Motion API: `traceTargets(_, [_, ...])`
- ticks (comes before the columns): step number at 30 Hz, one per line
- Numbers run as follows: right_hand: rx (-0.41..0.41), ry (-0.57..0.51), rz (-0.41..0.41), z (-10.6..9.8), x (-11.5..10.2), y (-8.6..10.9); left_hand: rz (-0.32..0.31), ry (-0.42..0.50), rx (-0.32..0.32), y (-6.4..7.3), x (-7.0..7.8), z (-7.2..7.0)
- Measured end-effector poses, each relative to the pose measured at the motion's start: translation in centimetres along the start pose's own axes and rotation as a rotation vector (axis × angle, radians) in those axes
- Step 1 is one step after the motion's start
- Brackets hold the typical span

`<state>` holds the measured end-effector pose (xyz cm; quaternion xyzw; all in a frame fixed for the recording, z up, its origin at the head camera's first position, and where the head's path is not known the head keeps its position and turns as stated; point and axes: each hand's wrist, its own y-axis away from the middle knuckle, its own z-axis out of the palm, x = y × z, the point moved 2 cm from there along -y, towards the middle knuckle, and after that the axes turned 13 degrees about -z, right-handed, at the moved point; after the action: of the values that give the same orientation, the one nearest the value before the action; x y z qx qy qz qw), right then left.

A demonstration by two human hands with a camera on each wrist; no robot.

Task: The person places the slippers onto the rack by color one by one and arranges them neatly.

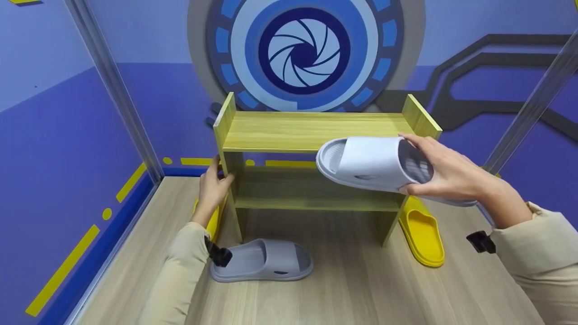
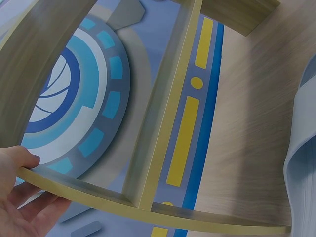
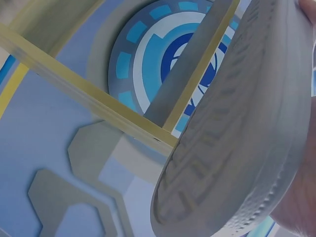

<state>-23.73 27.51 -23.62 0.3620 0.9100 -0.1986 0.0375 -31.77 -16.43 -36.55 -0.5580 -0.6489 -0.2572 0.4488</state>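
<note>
My right hand (image 1: 456, 174) holds a pale grey slide slipper (image 1: 372, 158) in the air before the right part of a small wooden shelf rack (image 1: 311, 131). The slipper's toe points left, with thumb and fingers on its sides at the strap's rear opening. Its ridged sole (image 3: 217, 143) fills much of the right wrist view. My left hand (image 1: 211, 192) grips the rack's left side panel, thumb on one face and fingers on the other. A second grey slide slipper (image 1: 286, 262) lies on the floor in front of the rack's left half, its heel partly behind the left wrist's camera.
A yellow slipper (image 1: 424, 234) lies by the rack's right side. Another yellow slipper (image 1: 214, 223) shows partly behind the left forearm. The rack stands on wood-look flooring (image 1: 352, 289) before a blue printed wall (image 1: 153, 99), with metal posts at both sides.
</note>
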Motion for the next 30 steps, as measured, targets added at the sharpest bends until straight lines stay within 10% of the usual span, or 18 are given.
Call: traceTargets(30, [-0.048,0.149,0.318,-0.2,0.8,-5.3,-0.001,0.018,-0.030,0.1,0.0,0.0])
